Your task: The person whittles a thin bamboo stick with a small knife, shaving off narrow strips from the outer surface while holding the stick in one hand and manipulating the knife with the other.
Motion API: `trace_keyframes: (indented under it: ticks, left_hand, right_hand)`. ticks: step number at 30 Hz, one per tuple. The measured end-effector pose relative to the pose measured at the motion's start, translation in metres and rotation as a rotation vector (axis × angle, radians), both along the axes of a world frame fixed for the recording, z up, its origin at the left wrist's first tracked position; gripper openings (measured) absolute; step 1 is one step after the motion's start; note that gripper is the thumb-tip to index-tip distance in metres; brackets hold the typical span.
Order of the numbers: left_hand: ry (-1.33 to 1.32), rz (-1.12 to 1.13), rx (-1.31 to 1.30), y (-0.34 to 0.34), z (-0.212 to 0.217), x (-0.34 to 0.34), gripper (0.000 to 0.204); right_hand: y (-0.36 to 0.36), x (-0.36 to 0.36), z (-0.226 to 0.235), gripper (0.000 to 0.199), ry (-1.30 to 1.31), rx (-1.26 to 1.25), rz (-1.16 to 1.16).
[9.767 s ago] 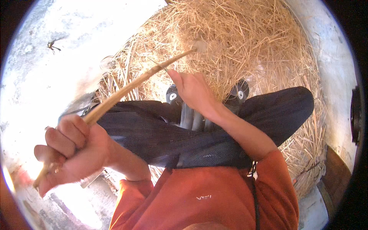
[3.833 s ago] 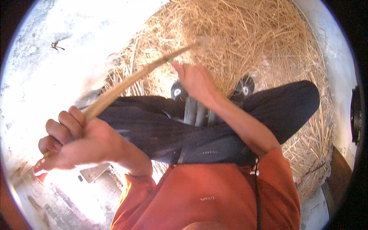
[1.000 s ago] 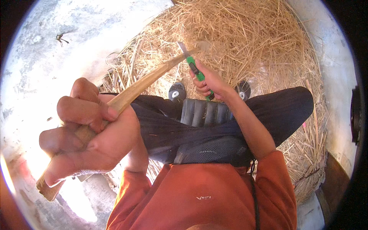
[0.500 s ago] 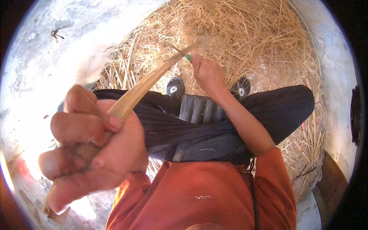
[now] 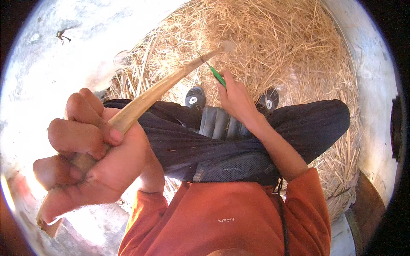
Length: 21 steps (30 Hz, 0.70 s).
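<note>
My left hand (image 5: 96, 158) is large at the left, its fingers wrapped round a long pale wooden stick (image 5: 153, 94). The stick slants up and away to the right; its near end sticks out below the hand. My right hand (image 5: 238, 99) is closed on a green-handled knife (image 5: 218, 77), near the stick's far end. The thin dark blade crosses the stick there. The far tip of the stick is blurred against the straw.
Dry straw (image 5: 273, 42) covers the ground ahead and to the right. A ribbed black object (image 5: 218, 121) lies between my dark shoes. Pale, smooth surfaces (image 5: 55, 81) curve round both sides. A brown panel (image 5: 366, 205) stands at the lower right.
My right hand has moved back toward me and slightly right, showing more of the green handle. My left hand has shifted a little left and up with the stick.
</note>
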<state>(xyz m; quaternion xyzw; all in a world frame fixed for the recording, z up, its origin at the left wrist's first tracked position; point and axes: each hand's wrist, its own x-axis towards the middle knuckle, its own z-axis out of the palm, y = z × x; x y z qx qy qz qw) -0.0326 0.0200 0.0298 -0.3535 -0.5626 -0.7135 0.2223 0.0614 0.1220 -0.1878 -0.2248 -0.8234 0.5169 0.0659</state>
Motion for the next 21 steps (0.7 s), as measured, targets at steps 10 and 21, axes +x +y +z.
trace_keyframes:
  ticks: [10,21]
  left_hand:
    - [-0.029,0.09,-0.011,0.002,0.0,-0.004,0.054]
    - [-0.061,0.271,-0.032,0.01,0.003,0.006,0.055]
  right_hand:
    - [-0.005,0.003,0.03,0.026,0.013,0.079,-0.052]
    - [0.007,-0.006,-0.014,0.027,-0.201,0.266,-0.027]
